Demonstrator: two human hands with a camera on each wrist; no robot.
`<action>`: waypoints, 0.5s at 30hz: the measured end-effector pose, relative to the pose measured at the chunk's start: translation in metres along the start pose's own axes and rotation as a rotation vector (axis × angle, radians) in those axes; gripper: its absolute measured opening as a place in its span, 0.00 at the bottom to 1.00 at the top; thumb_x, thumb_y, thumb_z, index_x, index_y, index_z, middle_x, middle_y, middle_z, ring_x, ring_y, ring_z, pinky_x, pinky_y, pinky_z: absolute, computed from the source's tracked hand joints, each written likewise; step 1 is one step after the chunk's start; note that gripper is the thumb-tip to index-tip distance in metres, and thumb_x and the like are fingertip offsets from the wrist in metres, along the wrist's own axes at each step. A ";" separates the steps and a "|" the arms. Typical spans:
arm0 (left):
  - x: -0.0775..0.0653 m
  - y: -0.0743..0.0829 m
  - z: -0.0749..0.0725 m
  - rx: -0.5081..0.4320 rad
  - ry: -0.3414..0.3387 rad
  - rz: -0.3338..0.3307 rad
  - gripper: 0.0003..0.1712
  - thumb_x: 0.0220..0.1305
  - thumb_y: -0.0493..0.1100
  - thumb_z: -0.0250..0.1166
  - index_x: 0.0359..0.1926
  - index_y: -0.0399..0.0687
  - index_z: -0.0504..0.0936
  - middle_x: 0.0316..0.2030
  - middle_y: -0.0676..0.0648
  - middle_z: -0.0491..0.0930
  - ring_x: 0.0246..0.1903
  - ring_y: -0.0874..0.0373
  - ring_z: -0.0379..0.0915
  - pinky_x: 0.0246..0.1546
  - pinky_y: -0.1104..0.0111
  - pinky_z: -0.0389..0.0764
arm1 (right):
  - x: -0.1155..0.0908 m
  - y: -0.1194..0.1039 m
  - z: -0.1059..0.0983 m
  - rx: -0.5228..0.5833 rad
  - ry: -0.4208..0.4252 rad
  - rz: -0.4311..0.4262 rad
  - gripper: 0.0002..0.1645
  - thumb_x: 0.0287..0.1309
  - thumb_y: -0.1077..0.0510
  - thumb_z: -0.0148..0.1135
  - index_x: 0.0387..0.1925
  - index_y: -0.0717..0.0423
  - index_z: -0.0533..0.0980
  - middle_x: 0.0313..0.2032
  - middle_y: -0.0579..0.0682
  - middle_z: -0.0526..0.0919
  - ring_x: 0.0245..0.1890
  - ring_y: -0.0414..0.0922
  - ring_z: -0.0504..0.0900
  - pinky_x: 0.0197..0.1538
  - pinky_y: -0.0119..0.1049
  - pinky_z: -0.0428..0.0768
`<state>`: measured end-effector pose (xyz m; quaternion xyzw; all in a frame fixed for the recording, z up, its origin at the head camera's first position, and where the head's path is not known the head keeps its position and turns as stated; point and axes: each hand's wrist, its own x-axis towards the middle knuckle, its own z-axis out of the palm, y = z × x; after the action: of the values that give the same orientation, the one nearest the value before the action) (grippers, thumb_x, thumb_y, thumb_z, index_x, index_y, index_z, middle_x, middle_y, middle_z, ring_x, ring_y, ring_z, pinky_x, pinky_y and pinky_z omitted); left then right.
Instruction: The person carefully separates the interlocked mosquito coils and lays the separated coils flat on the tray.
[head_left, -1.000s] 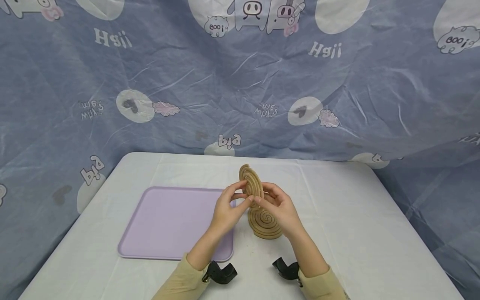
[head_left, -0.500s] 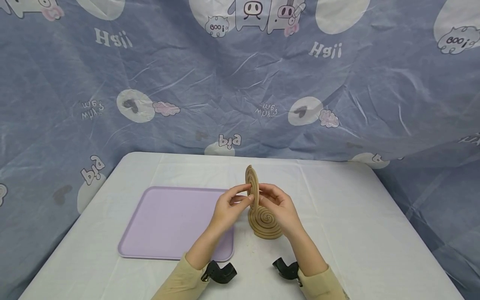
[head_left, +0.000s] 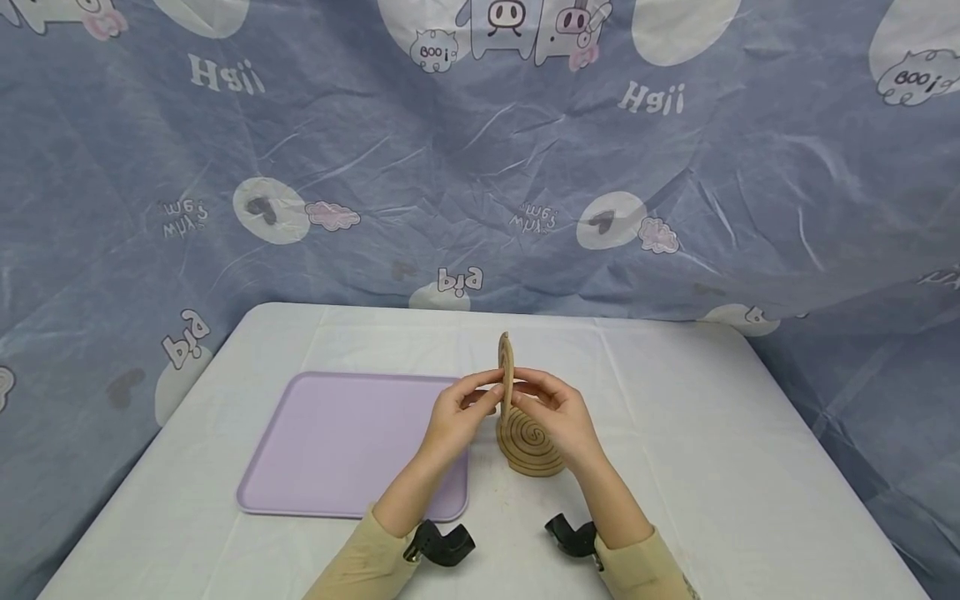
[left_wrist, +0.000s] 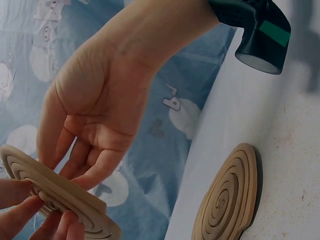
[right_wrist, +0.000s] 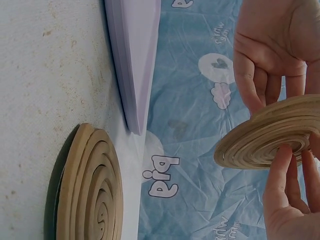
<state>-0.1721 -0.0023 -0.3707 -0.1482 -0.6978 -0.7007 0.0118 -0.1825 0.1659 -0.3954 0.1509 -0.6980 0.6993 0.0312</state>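
Observation:
Both hands hold a tan mosquito coil (head_left: 506, 352), a flat disc wound in a spiral, upright and almost edge-on in the head view. My left hand (head_left: 459, 417) has its fingertips on the left face; my right hand (head_left: 564, 423) grips from the right side. In the left wrist view, left-hand fingers (left_wrist: 17, 220) press the spiral face of the held coil (left_wrist: 75, 197), and right-hand fingers are partly hidden behind it. A second coil (head_left: 531, 446) lies flat on the table below, partly covered by my right hand in the head view.
A lilac tray (head_left: 345, 446) lies on the white-covered table (head_left: 712, 467), just left of the second coil. Brown crumbs (right_wrist: 75, 65) dot the cloth. A blue printed curtain (head_left: 465, 150) hangs behind the table. Black camera mounts (head_left: 442, 546) sit on both wrists.
The held coil has turned about its upright axis, from showing its spiral face to nearly edge-on. My hands stay almost in place, and the coil on the table has not moved.

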 end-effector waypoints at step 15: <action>0.001 -0.006 0.003 -0.029 0.051 0.023 0.16 0.60 0.30 0.61 0.50 0.31 0.79 0.46 0.37 0.80 0.36 0.59 0.78 0.39 0.71 0.78 | 0.003 0.005 -0.001 -0.001 -0.016 -0.002 0.21 0.58 0.66 0.61 0.54 0.67 0.73 0.49 0.58 0.77 0.49 0.44 0.77 0.48 0.33 0.77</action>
<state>-0.1735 0.0008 -0.3767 -0.1386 -0.6853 -0.7140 0.0353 -0.1866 0.1666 -0.3990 0.1573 -0.6983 0.6978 0.0262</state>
